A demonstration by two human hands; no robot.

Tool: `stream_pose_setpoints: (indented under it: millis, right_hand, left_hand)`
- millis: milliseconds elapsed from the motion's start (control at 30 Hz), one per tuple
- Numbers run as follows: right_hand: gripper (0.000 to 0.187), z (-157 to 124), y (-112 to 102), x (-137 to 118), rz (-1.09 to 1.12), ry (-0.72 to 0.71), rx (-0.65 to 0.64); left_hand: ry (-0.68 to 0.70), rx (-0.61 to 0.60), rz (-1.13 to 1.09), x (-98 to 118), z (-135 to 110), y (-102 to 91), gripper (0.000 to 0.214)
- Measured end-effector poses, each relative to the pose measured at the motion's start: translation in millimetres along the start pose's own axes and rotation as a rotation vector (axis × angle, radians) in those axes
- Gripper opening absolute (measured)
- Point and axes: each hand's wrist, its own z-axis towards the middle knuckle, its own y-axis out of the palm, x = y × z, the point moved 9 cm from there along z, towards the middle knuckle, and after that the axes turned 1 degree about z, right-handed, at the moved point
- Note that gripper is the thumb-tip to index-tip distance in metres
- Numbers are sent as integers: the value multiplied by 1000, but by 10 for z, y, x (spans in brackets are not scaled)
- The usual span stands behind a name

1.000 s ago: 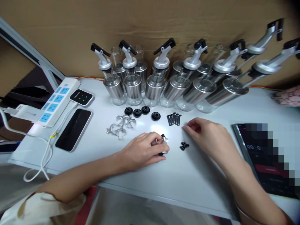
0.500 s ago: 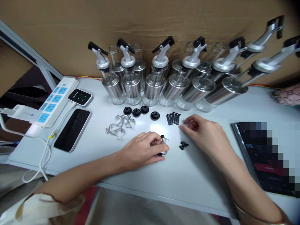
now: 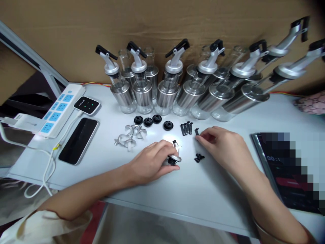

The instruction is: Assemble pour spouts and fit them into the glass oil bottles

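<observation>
While L hand (image 3: 149, 164) grips spout (image 3: 175, 158), R hand (image 3: 225, 147) pinches blk lever (image 3: 196, 131); both partly hidden by hands.

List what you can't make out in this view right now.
All in the head view:
Silver spout: partly covered by the left hand.
Black lever: near end hidden by the right hand.
Back bottles: partly hidden behind the front bottles.
Small black pieces: too small and clumped to count.
Rightmost front bottle's handle: cut off by the right edge.

Single head-worn camera, near, above table (image 3: 203, 189), facing forward and down toward cardboard backdrop (image 3: 162, 20)
</observation>
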Motion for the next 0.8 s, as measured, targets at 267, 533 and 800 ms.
stream_pose_setpoints:
  millis: [267, 533, 800]
  right_hand:
    - [11, -10, -14, 162, -86, 161, -53]
    - [9, -95, -177, -190, 366, -72, 66]
    - [14, -260, -105, -514, 893, -177, 56]
  left_hand:
    - [4, 67, 66, 3, 6, -60, 16]
    - [1, 20, 14, -105, -28, 28, 25]
    - [133, 58, 98, 8, -9, -14, 24]
